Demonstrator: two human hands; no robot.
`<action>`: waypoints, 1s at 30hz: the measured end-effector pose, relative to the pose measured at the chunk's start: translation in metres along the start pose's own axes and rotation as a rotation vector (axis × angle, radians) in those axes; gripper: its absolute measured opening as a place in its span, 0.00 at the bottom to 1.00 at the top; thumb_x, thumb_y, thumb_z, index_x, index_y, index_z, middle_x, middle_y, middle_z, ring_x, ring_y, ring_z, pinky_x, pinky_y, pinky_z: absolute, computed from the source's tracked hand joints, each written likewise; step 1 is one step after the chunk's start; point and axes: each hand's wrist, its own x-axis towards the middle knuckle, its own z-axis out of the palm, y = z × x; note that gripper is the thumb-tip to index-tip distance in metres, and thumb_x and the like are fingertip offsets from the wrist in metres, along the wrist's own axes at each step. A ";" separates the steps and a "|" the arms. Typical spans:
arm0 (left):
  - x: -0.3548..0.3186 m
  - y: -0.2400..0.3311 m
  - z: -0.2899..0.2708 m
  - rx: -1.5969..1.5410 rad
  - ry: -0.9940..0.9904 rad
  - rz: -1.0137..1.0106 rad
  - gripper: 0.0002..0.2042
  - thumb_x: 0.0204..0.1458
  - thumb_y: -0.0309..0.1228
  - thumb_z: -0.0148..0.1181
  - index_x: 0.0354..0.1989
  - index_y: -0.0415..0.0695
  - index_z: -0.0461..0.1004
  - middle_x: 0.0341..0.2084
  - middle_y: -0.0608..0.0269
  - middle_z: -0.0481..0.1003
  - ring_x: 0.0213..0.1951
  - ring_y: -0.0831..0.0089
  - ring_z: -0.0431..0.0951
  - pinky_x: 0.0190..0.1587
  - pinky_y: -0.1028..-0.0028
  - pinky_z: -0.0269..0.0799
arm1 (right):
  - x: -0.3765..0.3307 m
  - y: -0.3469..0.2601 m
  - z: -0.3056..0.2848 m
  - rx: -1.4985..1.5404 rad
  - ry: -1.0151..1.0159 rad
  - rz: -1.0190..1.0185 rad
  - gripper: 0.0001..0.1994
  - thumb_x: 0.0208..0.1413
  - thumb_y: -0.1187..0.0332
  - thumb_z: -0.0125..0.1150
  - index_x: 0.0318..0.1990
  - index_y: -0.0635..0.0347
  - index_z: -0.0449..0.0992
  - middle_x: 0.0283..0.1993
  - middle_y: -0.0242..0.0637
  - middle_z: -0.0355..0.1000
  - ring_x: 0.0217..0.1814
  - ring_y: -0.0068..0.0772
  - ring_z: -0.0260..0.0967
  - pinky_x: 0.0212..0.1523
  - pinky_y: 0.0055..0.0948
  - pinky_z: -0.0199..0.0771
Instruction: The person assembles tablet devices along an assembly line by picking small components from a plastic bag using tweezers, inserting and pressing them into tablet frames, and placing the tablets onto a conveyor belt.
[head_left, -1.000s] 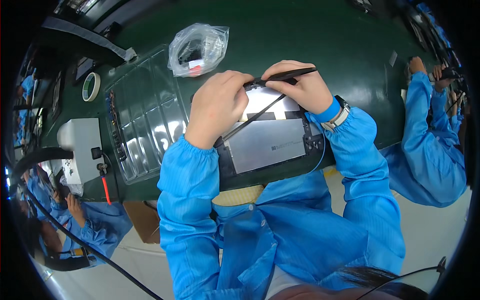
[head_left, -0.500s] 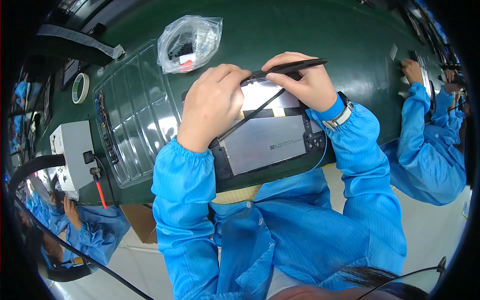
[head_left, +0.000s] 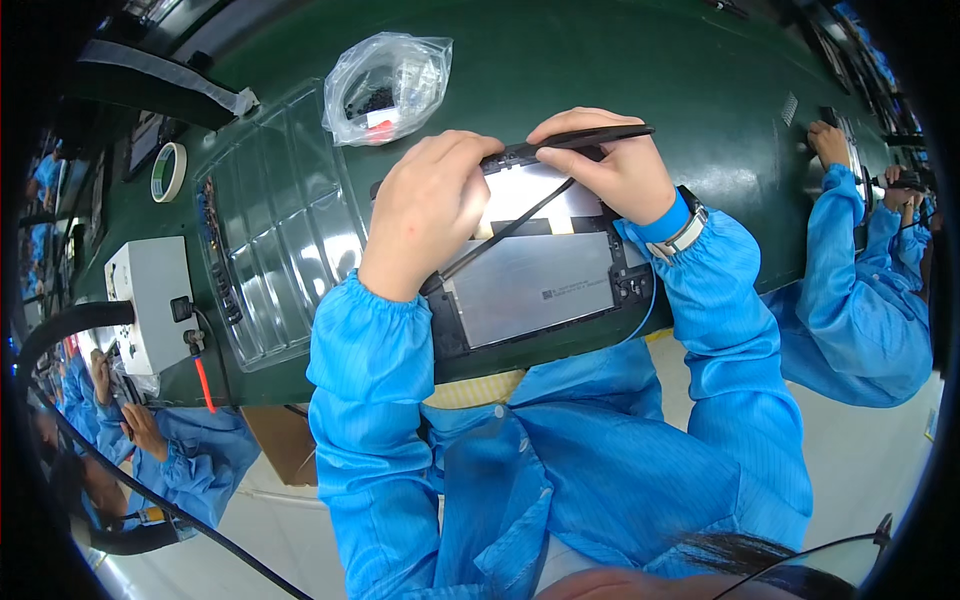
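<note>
An opened flat tablet-like device (head_left: 535,290) with silver panels and a black frame lies at the near edge of the table. A thin dark strip, perhaps a cable, runs slantwise across it. My left hand (head_left: 428,205) covers the device's left side, its curled fingers gripping the far edge. At the far right part of that edge, my right hand (head_left: 620,175) pinches a slim black pen-shaped tool (head_left: 610,133) between thumb and fingers. The tool lies nearly level, and its working tip cannot be made out. A blue band and a watch-like strap circle my right wrist.
Left of the device lies a clear plastic tray (head_left: 285,230), with a clear bag (head_left: 388,88) of small black parts beyond it. A tape roll (head_left: 168,172) and a white box (head_left: 148,300) with cables stand farther left. Co-workers in blue sit on both sides.
The view has shifted slightly. My hands keep nearly the same places on the device, and the black tool has tilted a little. The left co-worker's hands have moved.
</note>
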 end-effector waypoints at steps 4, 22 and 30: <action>-0.009 0.001 -0.005 -0.018 0.022 -0.056 0.10 0.44 0.21 0.47 0.36 0.39 0.72 0.31 0.54 0.73 0.36 0.59 0.73 0.39 0.67 0.68 | 0.003 -0.007 0.005 -0.031 -0.037 -0.036 0.08 0.45 0.75 0.59 0.35 0.65 0.75 0.32 0.37 0.72 0.35 0.28 0.68 0.37 0.23 0.68; -0.136 -0.113 -0.165 0.723 0.326 -0.506 0.07 0.48 0.27 0.51 0.34 0.47 0.74 0.32 0.59 0.73 0.36 0.57 0.73 0.38 0.63 0.69 | -0.011 -0.020 -0.030 0.651 0.274 -0.081 0.05 0.52 0.74 0.44 0.34 0.64 0.66 0.27 0.29 0.59 0.27 0.18 0.52 0.30 0.19 0.53; -0.125 -0.127 -0.166 0.955 -0.011 -0.444 0.07 0.47 0.27 0.50 0.34 0.49 0.73 0.34 0.63 0.72 0.38 0.62 0.73 0.38 0.65 0.70 | -0.104 -0.081 -0.050 0.441 0.166 -0.285 0.08 0.50 0.68 0.49 0.28 0.66 0.66 0.24 0.34 0.59 0.26 0.23 0.53 0.27 0.22 0.51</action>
